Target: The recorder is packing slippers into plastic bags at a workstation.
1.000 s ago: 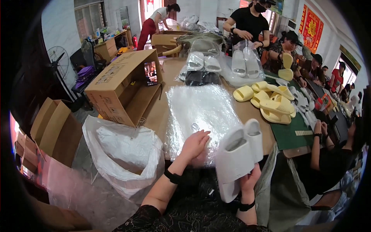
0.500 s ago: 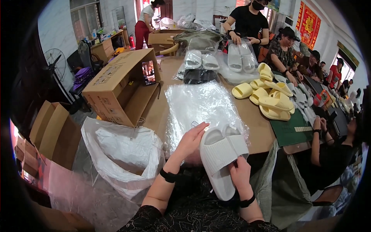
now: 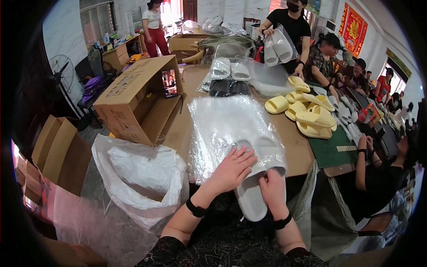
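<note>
A pair of pale grey slippers [image 3: 252,205] lies in front of me, toes pointing away. Their far ends are under the clear film of a plastic bag [image 3: 219,119], while one heel sticks out toward me. My left hand [image 3: 233,168] rests flat with outstretched fingers over the film and the left slipper's strap. At the near edge of the straps, my right hand [image 3: 272,190] has its fingers curled on the slippers; its fingertips are partly hidden. More clear bags seem to lie in a stack beneath.
Yellow slippers [image 3: 313,116] are piled at the right beside a green mat [image 3: 331,149]. Left stand an open cardboard box [image 3: 129,95] with a phone [image 3: 169,83] and a white sack [image 3: 140,178]. Bagged slippers [image 3: 230,70] lie farther back. A co-worker [image 3: 291,26] holds another bagged pair.
The slippers have moved forward and flatter, their far ends now under the bag's film. My left hand has shifted onto them. The co-worker has lifted the bagged pair.
</note>
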{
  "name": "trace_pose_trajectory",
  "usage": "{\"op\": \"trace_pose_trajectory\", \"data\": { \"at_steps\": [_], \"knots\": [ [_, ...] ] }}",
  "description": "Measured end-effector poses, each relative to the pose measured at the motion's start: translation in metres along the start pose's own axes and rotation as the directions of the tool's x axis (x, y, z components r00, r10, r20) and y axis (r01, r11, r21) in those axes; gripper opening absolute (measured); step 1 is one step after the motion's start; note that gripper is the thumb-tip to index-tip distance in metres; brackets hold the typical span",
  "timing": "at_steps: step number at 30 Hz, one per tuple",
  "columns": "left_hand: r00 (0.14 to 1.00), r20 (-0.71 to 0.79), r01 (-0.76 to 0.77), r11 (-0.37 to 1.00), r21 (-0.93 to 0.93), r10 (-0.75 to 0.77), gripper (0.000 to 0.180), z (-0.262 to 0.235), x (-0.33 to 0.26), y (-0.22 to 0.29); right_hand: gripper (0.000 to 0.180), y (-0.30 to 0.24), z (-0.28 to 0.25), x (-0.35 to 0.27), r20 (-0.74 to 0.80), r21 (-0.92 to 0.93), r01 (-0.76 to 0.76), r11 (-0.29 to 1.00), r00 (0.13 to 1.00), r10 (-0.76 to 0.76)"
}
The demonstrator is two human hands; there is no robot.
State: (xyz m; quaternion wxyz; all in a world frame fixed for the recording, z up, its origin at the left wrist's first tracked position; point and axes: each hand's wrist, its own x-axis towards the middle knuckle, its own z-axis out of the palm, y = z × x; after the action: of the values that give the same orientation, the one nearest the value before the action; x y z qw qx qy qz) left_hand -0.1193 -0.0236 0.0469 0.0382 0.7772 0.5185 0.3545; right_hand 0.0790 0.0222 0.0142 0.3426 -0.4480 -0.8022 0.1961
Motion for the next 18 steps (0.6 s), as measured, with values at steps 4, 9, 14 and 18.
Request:
{"op": "trace_pose_trajectory", "data": {
  "at_steps": [4,9,14,18],
  "knots": [
    [0.999,0.051,0.011,1.000,-0.021,-0.010,0.039,-0.008,-0.001,0.005,0.017,-0.009,0.016,0.014,0.051,0.046,0.063,0.997,0.997,-0.065],
    [0.992,0.123,-0.011,0.984,-0.176,0.033,0.041,-0.011,0.004,0.020,0.019,0.058,0.079,0.063,-0.092,0.164,0.128,0.978,0.989,-0.114],
    [0.980,0.184,-0.001,0.937,-0.349,0.070,0.043,-0.022,-0.002,0.025,0.020,-0.010,0.069,0.107,-0.009,-0.116,-0.030,0.993,1.000,0.029],
    [0.984,0.173,0.003,0.967,-0.257,0.043,0.042,-0.028,-0.004,0.025,0.033,0.005,0.085,0.144,-0.108,-0.119,0.055,0.991,0.992,-0.068]
  ]
}}
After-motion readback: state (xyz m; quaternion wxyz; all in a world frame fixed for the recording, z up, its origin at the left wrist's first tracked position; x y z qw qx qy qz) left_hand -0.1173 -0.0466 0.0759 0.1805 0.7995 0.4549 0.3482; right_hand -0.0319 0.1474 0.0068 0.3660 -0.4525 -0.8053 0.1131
